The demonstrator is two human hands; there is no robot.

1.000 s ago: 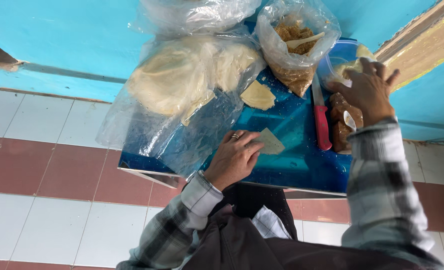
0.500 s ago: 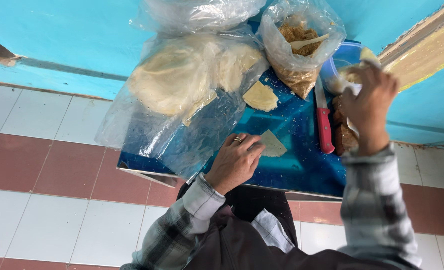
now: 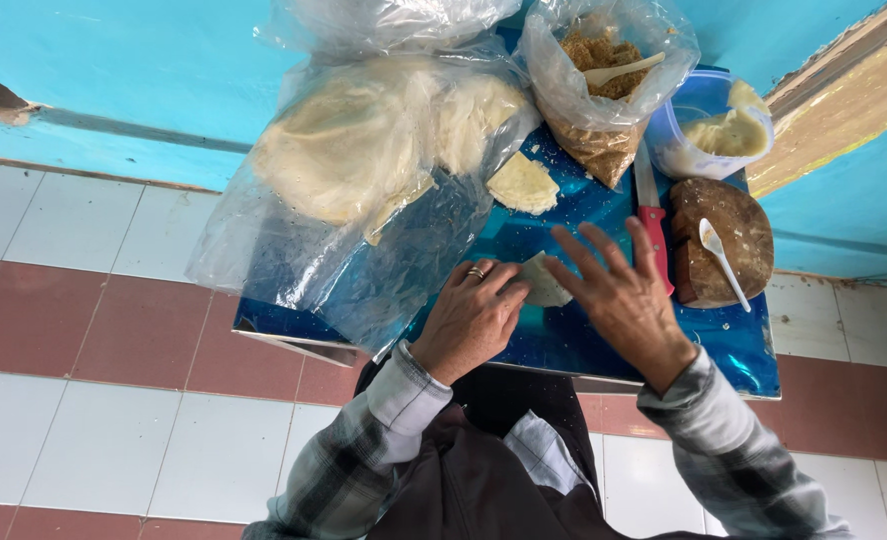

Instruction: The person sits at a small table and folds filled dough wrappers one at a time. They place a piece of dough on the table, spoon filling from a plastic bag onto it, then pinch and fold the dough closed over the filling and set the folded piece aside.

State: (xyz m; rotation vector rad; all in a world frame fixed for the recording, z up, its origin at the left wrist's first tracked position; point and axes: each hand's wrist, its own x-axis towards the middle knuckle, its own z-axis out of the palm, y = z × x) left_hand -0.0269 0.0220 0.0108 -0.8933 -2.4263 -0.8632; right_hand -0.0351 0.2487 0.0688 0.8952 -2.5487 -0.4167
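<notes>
The left hand (image 3: 472, 318), a ring on one finger, lies curled with its fingertips pressed on the near edge of a small pale folded flatbread piece (image 3: 544, 282) on the shiny blue tabletop (image 3: 604, 345) — the right hand (image 3: 624, 295) hovers just beside it, fingers spread wide and holding nothing. Beyond them lie a red-handled knife (image 3: 652, 215) and a round brown block with a white plastic spoon (image 3: 721, 262) on it; farther off — another pale flatbread piece (image 3: 524, 183), a clear plastic bag of stacked round flatbreads (image 3: 349, 150), a bag of brown crumbs (image 3: 599, 100) and a clear tub of cream paste (image 3: 719, 130).
</notes>
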